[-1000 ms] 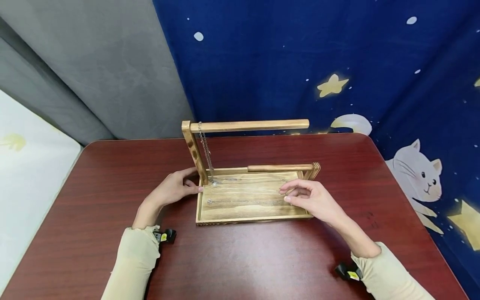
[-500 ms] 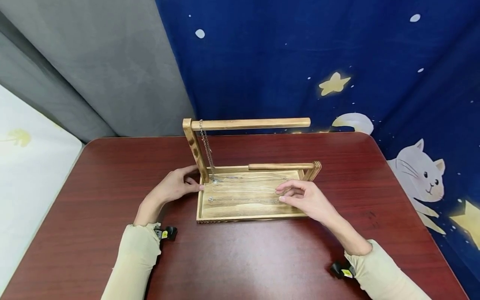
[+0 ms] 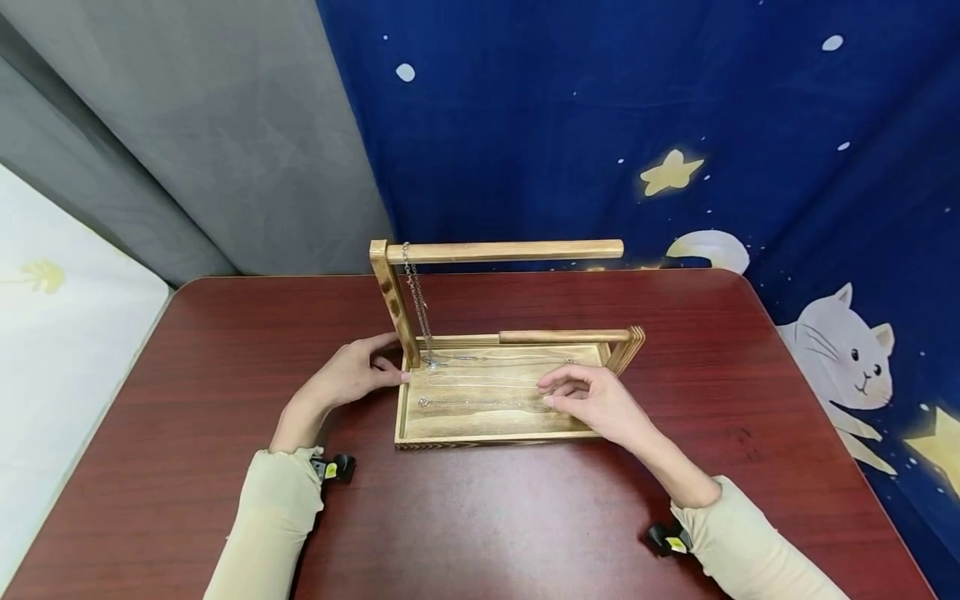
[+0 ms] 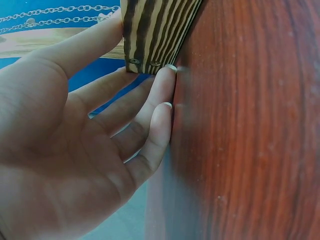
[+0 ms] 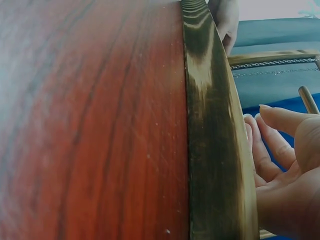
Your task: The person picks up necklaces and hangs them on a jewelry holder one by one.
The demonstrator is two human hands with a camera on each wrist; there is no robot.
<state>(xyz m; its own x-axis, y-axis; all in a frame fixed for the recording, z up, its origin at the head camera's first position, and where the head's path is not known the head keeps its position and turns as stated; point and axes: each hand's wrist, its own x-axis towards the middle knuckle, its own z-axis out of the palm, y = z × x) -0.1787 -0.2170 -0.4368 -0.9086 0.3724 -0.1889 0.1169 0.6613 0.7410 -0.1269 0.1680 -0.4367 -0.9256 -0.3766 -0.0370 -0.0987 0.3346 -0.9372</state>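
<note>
My left hand (image 3: 341,377) holds the left end of a wooden jewellery stand, thumb at the tray's wall and fingers around the back corner by the post. In the left wrist view the thumb and fingers lie on either side of the striped wood (image 4: 155,35). My right hand (image 3: 592,402) hovers low over the stand's tray (image 3: 502,426), fingers bent, a gap between thumb and index finger. Thin necklaces (image 3: 457,404) lie lengthwise in the tray; their right parts pass beneath that hand. A chain necklace (image 3: 417,292) hangs from the left of the upper bar (image 3: 510,251).
A lower bar (image 3: 564,337) runs along the tray's back from a striped support (image 3: 627,348) at the right. Everything stands on a reddish-brown table (image 3: 480,517). Behind it hang a grey curtain (image 3: 210,125) and a blue one (image 3: 510,117).
My right hand has slid a little to the left over the tray. The left hand keeps its place at the stand, and the necklaces look unmoved.
</note>
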